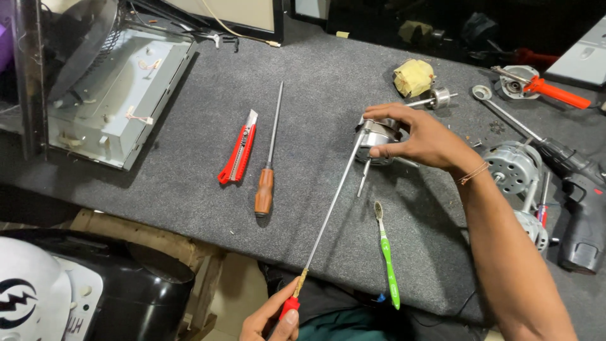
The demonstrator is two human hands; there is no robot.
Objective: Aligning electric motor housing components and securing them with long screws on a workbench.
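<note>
My right hand (413,136) grips a small round metal motor (377,140) and holds it tilted on the grey felt-covered bench (189,208). My left hand (274,319), at the bottom edge, is closed on the red handle of a long thin screwdriver (328,221). Its shaft runs up and to the right, and the tip meets the motor's left side under my right fingers. A short metal shaft sticks down out of the motor towards the bench.
Left of the shaft lie a red utility knife (238,155) and a wooden-handled screwdriver (268,164); a green toothbrush (386,252) lies to the right. Further right are a yellow-taped coil (413,77), a rotor (437,98), a motor housing (512,167), a cordless drill (577,202). A grey metal case (120,95) sits far left.
</note>
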